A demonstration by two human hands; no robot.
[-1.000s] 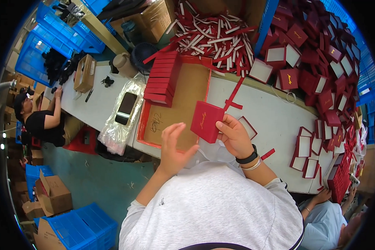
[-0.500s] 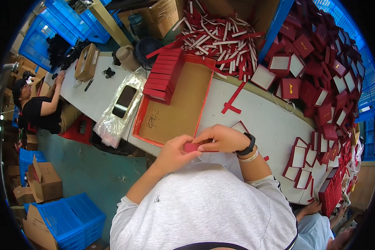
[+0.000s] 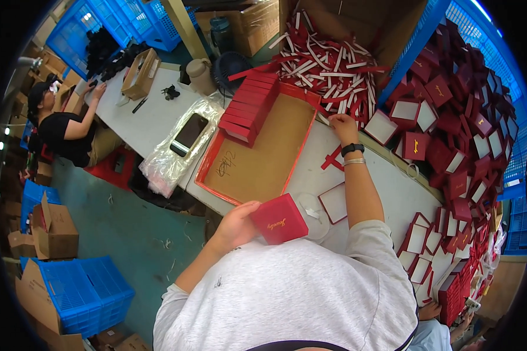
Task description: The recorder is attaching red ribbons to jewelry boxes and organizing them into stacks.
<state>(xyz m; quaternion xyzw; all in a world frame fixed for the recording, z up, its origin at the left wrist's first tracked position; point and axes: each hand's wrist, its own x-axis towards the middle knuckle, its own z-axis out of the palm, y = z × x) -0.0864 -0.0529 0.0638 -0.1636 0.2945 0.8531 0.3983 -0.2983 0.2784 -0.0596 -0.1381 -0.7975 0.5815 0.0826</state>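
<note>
Left hand: fingers curled and clamped on a small red box, held near the body at the near edge of the white surface, just beside the red-rimmed tray. Right hand: stretched far forward, fingers bent down onto the heap of red and white strips past the tray's far corner; whether pinching a strip, cannot tell. Stacked red boxes in tray's far left corner. Open box lids piled at right.
</note>
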